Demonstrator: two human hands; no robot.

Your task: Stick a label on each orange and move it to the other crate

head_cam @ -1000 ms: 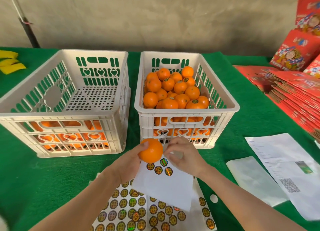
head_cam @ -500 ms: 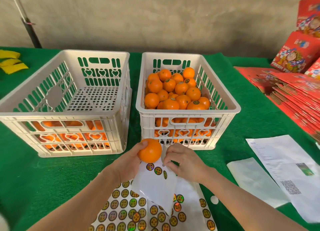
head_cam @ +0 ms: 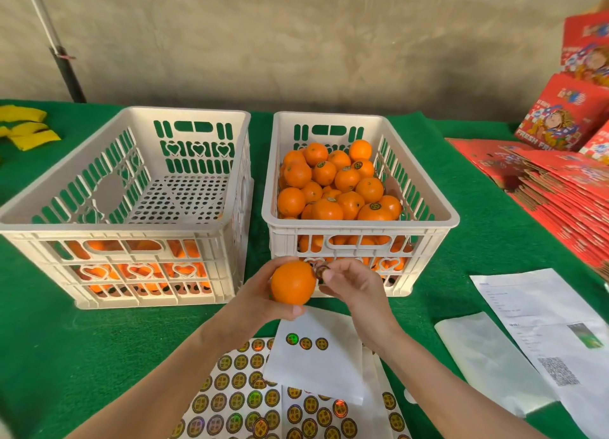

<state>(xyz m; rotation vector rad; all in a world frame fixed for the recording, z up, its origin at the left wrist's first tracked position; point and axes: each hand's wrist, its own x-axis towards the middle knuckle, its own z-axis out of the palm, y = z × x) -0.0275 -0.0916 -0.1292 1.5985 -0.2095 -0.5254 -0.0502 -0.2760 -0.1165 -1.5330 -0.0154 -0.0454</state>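
Observation:
My left hand [head_cam: 263, 298] grips an orange [head_cam: 292, 282] in front of the two white crates. My right hand [head_cam: 354, 285] pinches a round label [head_cam: 321, 270] right at the orange's upper right side. The right crate [head_cam: 361, 231] is heaped with oranges [head_cam: 336, 188], some with labels on top. The left crate [head_cam: 125, 227] holds oranges only at its near end, seen through the slotted wall. Below my hands a white sheet [head_cam: 316, 356] carries three labels, on top of fuller label sheets [head_cam: 250, 402].
The crates stand side by side on a green cloth. White papers [head_cam: 547, 333] and a clear bag [head_cam: 491, 363] lie at the right. Red flat cartons [head_cam: 560, 188] are stacked at the far right, yellow pieces [head_cam: 26, 130] at the far left. A concrete wall is behind.
My right hand has peeled a label off the small sheet and lifted it to the orange. The sheet has dropped flat again. Both hands have risen slightly.

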